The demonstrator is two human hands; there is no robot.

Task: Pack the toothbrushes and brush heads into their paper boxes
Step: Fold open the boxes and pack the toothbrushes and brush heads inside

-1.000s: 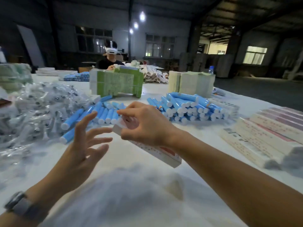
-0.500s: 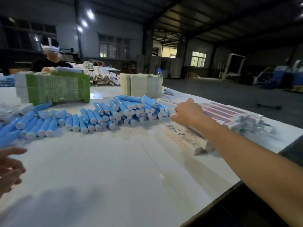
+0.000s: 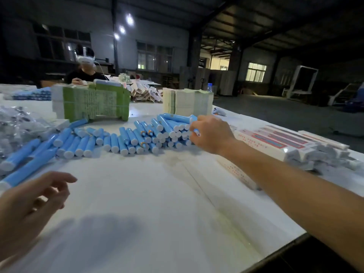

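Blue white-capped toothbrushes (image 3: 137, 134) heaped, right hand (image 3: 211, 133) gripping one.

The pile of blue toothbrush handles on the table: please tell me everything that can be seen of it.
The pile of blue toothbrush handles lies on the white table, in front of the green box stack. The handles look like smooth plastic cylinders, light blue with white end caps; a few show an orange spot. They lie flat, stacked in loose layers. The right hand grips one handle at the pile's right end.
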